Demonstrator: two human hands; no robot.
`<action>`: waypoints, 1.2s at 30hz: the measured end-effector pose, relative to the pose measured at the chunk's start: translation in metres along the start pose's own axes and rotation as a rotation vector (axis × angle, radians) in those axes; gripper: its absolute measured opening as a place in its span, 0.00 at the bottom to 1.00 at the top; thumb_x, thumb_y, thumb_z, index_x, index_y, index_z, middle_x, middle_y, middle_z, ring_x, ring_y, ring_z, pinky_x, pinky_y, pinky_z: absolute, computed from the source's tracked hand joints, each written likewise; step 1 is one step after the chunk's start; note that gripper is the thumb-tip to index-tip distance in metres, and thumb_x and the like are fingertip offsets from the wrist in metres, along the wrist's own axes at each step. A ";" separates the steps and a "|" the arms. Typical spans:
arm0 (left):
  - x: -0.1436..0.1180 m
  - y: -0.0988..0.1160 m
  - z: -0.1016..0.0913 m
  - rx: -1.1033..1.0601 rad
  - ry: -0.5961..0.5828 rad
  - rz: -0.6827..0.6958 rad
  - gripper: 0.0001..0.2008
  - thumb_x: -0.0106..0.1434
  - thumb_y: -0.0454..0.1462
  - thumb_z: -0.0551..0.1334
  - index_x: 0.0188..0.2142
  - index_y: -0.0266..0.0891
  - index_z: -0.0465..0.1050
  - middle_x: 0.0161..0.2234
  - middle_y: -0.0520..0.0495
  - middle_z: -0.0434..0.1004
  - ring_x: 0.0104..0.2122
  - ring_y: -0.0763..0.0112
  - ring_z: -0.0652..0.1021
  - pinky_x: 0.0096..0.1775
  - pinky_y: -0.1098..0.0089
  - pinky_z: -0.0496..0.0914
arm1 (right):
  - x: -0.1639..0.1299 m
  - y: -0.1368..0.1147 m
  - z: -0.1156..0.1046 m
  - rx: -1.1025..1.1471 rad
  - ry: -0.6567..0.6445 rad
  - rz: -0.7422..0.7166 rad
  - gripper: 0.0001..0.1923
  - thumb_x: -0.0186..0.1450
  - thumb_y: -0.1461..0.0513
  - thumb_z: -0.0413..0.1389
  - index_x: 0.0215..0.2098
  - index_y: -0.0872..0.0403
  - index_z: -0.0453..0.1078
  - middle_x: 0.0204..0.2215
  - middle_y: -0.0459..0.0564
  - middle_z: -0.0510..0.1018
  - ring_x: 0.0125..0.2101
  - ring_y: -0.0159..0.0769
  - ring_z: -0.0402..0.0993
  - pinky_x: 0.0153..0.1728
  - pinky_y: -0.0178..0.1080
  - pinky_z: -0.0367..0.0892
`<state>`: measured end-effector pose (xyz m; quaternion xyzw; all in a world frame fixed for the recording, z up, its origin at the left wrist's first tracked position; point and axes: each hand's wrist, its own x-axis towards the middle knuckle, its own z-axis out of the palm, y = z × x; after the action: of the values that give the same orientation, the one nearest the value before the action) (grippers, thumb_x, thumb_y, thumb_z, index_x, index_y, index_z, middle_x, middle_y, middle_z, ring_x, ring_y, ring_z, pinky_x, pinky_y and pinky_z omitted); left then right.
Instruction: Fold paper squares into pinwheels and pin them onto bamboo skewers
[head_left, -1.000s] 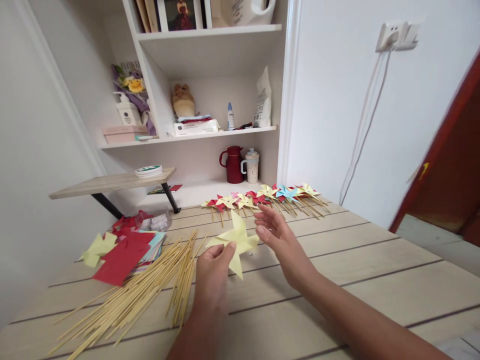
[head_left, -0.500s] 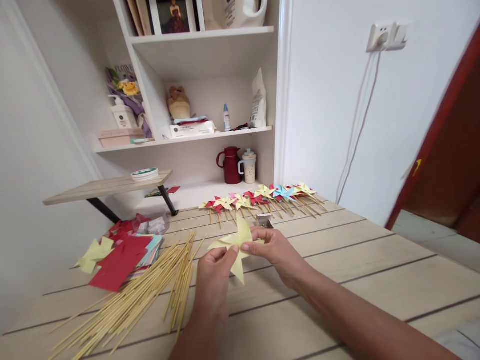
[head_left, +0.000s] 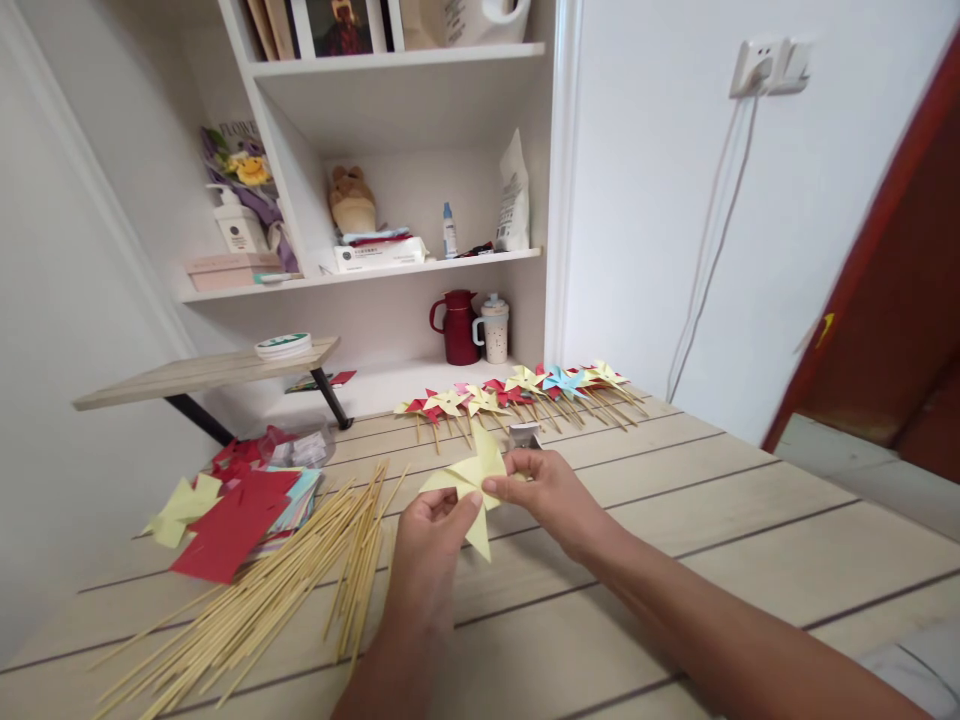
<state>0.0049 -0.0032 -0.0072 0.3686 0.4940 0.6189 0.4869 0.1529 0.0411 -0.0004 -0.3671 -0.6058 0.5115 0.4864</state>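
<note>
Yellow paper pinwheel (head_left: 471,480) sits raised just above the wooden desk (head_left: 675,520), pinched from both sides: the left hand (head_left: 431,535) grips its lower left blades between thumb and fingers, and the right hand (head_left: 544,490) pinches it near the centre with fingertips pressed together on the paper. Left of the hands a loose heap of bamboo skewers (head_left: 262,590) fans across the desk, and beyond that lies a pile of red and yellow paper squares (head_left: 225,505). A small metal clip (head_left: 523,434) rests just behind the pinwheel. Further back, a row of finished pinwheels on sticks (head_left: 517,392) lines the desk's far edge below the shelf with a red jug (head_left: 457,328)
</note>
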 end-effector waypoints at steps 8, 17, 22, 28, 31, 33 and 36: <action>0.007 0.019 -0.021 0.297 -0.020 0.228 0.32 0.52 0.44 0.73 0.57 0.48 0.72 0.58 0.38 0.69 0.59 0.52 0.69 0.59 0.53 0.63 | 0.002 -0.012 -0.016 -0.197 0.005 -0.035 0.12 0.54 0.56 0.64 0.22 0.54 0.68 0.23 0.43 0.73 0.28 0.35 0.67 0.34 0.37 0.58; 0.006 0.024 -0.021 0.600 -0.183 0.295 0.09 0.52 0.41 0.70 0.34 0.42 0.83 0.50 0.41 0.77 0.54 0.54 0.74 0.59 0.54 0.62 | -0.006 -0.014 -0.016 -0.542 -0.154 -0.245 0.04 0.58 0.61 0.63 0.27 0.52 0.75 0.36 0.50 0.80 0.41 0.43 0.73 0.43 0.42 0.64; 0.001 0.025 -0.016 0.595 -0.184 0.273 0.06 0.52 0.40 0.69 0.29 0.41 0.82 0.42 0.43 0.82 0.45 0.58 0.79 0.53 0.59 0.68 | -0.007 -0.016 -0.015 -0.570 -0.192 -0.275 0.05 0.59 0.65 0.64 0.25 0.52 0.74 0.36 0.48 0.82 0.42 0.42 0.73 0.44 0.42 0.64; 0.002 0.023 -0.015 0.698 -0.153 0.282 0.06 0.51 0.40 0.69 0.29 0.43 0.83 0.37 0.45 0.84 0.41 0.57 0.81 0.50 0.58 0.70 | -0.008 -0.018 -0.016 -0.573 -0.202 -0.276 0.06 0.59 0.66 0.63 0.25 0.52 0.73 0.36 0.48 0.83 0.43 0.41 0.73 0.44 0.42 0.65; 0.002 0.021 -0.014 0.717 -0.165 0.308 0.05 0.53 0.39 0.66 0.27 0.43 0.82 0.33 0.47 0.84 0.37 0.59 0.81 0.46 0.60 0.71 | -0.007 -0.017 -0.016 -0.576 -0.206 -0.290 0.06 0.59 0.65 0.64 0.25 0.53 0.73 0.36 0.48 0.83 0.42 0.41 0.74 0.44 0.42 0.64; 0.002 0.021 -0.013 0.709 -0.190 0.325 0.06 0.53 0.38 0.65 0.26 0.44 0.82 0.32 0.48 0.84 0.36 0.60 0.81 0.44 0.62 0.71 | -0.008 -0.016 -0.015 -0.566 -0.206 -0.289 0.06 0.59 0.65 0.64 0.25 0.52 0.73 0.36 0.48 0.83 0.42 0.41 0.74 0.45 0.42 0.64; 0.002 0.021 -0.011 0.640 -0.183 0.333 0.06 0.52 0.37 0.65 0.26 0.44 0.83 0.31 0.48 0.84 0.37 0.58 0.81 0.43 0.63 0.71 | -0.008 -0.015 -0.014 -0.549 -0.194 -0.257 0.06 0.58 0.63 0.64 0.24 0.52 0.74 0.36 0.48 0.83 0.43 0.43 0.74 0.45 0.43 0.64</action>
<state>-0.0106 -0.0050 0.0101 0.6312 0.5504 0.4682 0.2819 0.1689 0.0343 0.0126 -0.3547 -0.8061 0.2959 0.3699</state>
